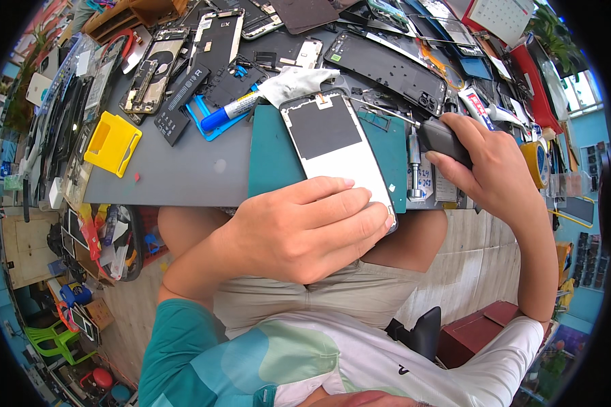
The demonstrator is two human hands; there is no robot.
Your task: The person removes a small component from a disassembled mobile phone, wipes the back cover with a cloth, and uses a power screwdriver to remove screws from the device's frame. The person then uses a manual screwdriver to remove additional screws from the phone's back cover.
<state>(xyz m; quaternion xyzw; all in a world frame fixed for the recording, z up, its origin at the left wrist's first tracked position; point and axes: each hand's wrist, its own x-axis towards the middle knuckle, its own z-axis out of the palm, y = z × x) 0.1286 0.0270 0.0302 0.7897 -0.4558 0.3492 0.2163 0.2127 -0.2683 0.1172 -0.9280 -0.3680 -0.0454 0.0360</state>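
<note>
A phone screen panel (329, 152), white with a dark square patch, lies tilted over a green mat (268, 156), back side up. My left hand (312, 230) is closed on its lower end, fingers across the white face and the right edge. In my right hand (482, 159) is a thick black-handled tool (445, 141). From it a thin metal shaft runs left toward the panel's upper right corner; I cannot tell whether the tip touches. Under my right hand's side stands a silver metal screwdriver (414, 166). A crumpled white cloth (295, 85) sits just behind the panel.
A blue-and-white marker (231, 112) lies left of the cloth, with a yellow phone stand (113, 144) farther left. Behind are a black phone back housing (387, 71), a loose battery (176, 119) and several opened phones. A yellow tape roll (535, 163) is at the right.
</note>
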